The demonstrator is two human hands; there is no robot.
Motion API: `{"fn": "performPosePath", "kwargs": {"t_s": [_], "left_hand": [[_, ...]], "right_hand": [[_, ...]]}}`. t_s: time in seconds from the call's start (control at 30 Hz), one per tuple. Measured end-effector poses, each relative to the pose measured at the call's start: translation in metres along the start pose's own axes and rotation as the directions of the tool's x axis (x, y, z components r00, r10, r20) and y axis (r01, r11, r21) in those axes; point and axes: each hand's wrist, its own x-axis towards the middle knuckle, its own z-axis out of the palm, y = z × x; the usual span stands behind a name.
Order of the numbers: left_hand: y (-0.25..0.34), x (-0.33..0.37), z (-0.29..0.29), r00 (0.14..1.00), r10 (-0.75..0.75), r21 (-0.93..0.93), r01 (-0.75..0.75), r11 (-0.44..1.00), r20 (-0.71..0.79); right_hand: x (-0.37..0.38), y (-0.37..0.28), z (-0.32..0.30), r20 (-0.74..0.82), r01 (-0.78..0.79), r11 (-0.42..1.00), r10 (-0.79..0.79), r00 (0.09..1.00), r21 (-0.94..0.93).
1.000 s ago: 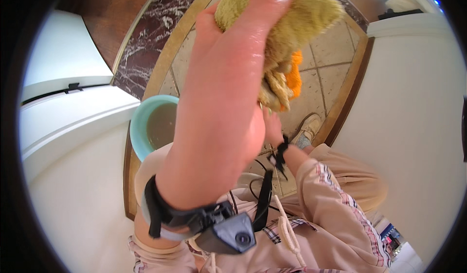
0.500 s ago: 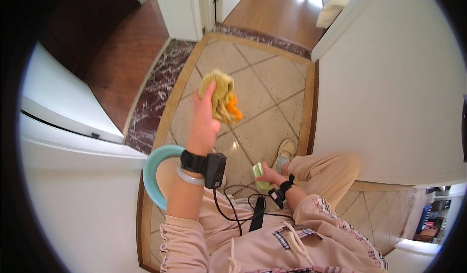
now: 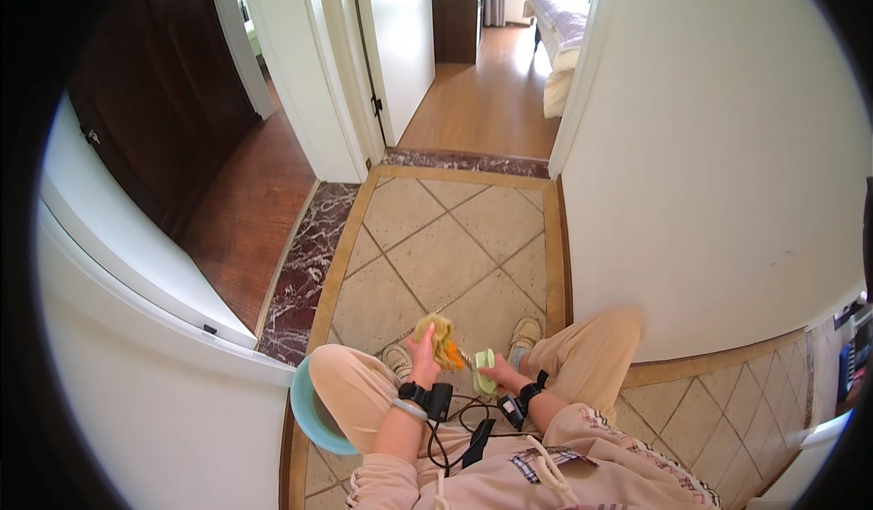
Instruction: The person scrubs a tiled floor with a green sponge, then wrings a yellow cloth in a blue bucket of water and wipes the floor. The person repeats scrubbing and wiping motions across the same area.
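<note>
left hand [image 3: 421, 357]: curled around one side of the yellowish cloth [image 3: 437, 332], the fingers parted only as far as the bunched fabric needs
yellowish cloth: in the left hand, held up in front of the person, between the knees
orange piece [image 3: 453, 356]: bright, against the lower right side of the cloth; whether it is a part of it or a separate thing cannot be told
right hand [image 3: 497, 371]: closed around the pale green object [image 3: 483, 375], most of the fingers hidden, so their exact spread cannot be told
pale green object: just right of the orange piece, too small to name; whether the two touch is unclear
wrists: a black device [image 3: 439, 402] and a pale bangle [image 3: 411, 409] on the left, a second black device [image 3: 512, 411] on the right, a black cable [image 3: 434, 447] looping near the lap
basin [image 3: 315, 422]: light blue, beside the left knee [image 3: 350, 387], which hides part of it
shoes [image 3: 526, 336]: beige, flat on the tiled floor [image 3: 427, 246]
edges: veined dark marble strip [image 3: 309, 260] at left, white wall [image 3: 709, 174] at right
doorway ahead: wooden floor [image 3: 486, 101], dark cabinet [image 3: 457, 19], bed corner [image 3: 561, 60]
</note>
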Motion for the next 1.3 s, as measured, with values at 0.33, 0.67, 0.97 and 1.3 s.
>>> {"fn": "performPosePath", "kwargs": {"t_s": [0.33,0.67,0.97,1.3], "left_hand": [[-0.055,0.007,-0.036,0.947,-0.002,0.218,0.077,0.973,-0.323],[-0.054,0.041,-0.087,0.985,-0.157,0.194,0.168,0.966,-0.073],[-0.057,-0.005,-0.056,0.893,-0.304,0.439,0.140,0.888,0.331],[-0.028,-0.044,-0.045,0.917,-0.171,0.481,-0.026,0.876,0.361]], "right_hand": [[0.007,0.012,-0.006,-0.102,-0.022,0.997,0.014,0.995,-0.080],[0.026,0.013,0.012,-0.044,0.141,0.929,-0.166,0.985,-0.341],[0.050,0.042,-0.008,0.061,0.068,0.929,-0.049,0.997,-0.365],[0.070,0.029,0.013,0.129,0.189,0.904,-0.150,0.980,-0.385]]}}
